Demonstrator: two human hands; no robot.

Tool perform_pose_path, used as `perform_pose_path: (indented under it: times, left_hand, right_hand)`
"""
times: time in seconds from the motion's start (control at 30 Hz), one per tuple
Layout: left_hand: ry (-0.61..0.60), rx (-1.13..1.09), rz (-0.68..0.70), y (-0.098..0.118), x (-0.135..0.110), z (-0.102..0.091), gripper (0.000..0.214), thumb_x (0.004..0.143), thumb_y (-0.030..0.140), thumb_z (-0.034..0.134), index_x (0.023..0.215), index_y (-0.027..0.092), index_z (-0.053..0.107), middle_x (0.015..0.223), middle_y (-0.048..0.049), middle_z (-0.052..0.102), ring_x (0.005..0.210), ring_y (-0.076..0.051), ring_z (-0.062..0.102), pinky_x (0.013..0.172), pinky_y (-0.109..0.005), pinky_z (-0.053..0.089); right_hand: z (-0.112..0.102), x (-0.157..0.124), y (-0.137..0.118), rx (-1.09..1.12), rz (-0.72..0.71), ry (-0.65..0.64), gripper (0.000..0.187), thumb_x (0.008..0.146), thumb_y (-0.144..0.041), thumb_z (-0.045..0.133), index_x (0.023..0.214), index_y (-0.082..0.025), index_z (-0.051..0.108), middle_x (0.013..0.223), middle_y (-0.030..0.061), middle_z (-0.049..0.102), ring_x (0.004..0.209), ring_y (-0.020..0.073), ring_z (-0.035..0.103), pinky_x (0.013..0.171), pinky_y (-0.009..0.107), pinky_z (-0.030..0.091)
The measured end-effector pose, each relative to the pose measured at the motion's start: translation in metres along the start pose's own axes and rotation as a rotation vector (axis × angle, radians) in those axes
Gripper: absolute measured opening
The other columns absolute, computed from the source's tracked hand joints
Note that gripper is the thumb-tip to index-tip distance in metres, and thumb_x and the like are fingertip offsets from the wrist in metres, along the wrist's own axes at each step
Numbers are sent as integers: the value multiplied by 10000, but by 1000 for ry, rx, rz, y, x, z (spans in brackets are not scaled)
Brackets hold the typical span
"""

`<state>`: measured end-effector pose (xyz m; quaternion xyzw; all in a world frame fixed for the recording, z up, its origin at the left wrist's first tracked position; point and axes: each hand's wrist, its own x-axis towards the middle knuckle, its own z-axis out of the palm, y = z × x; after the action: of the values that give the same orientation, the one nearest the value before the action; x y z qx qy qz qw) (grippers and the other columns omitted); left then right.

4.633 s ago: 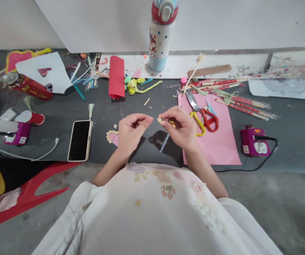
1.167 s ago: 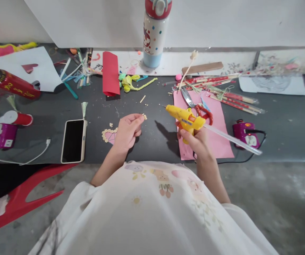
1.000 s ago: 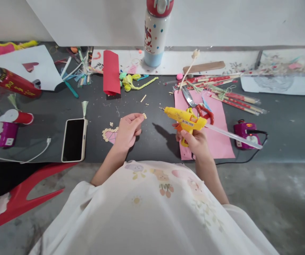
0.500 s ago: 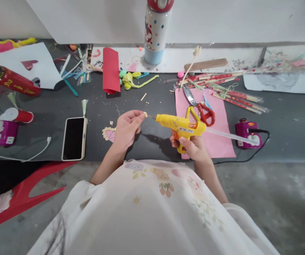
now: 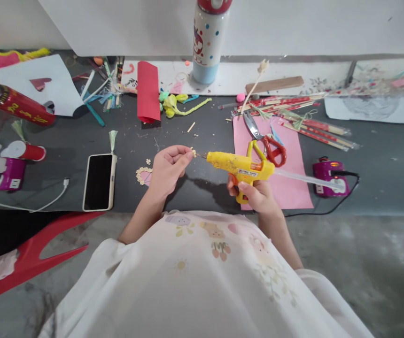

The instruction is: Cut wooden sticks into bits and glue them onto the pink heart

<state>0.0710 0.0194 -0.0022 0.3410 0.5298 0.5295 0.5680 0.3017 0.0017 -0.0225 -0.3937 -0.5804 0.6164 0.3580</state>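
My left hand (image 5: 168, 166) pinches a tiny cream flower piece (image 5: 194, 152) between thumb and fingertips, held just above the dark table (image 5: 202, 131). My right hand (image 5: 254, 195) grips the handle of a yellow glue gun (image 5: 239, 165), a clear glue stick jutting from its back. The gun's metal nozzle points left and sits right at the flower piece. Below my left hand lies a small pink heart (image 5: 144, 176) edged with the same cream pieces.
A phone (image 5: 98, 181) lies left of my hand. Scissors (image 5: 265, 143) rest on pink paper (image 5: 275, 159). A dotted bottle (image 5: 207, 40) stands at the back. A purple charger (image 5: 329, 173) sits right, red folded paper (image 5: 147, 91) and cans (image 5: 15, 110) left.
My right hand earlier pinched the flower piece together with the left, then picked up the glue gun and swung its nozzle leftward up to the piece. The left hand stayed nearly still.
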Motion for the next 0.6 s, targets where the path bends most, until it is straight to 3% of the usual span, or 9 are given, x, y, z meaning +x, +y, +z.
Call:
perform_pose_path:
  times: [0.6]
  left_hand:
    - [-72,94,81,-5,2,-6,218,726,376,722,775,169,674,500,69,379,410,-16,235,379,-172,158]
  right_hand:
    - [1,-2,-3,68,36,33,269,841,-461,587,860,-197,635,760,30,638,585,125,573,502,250,464]
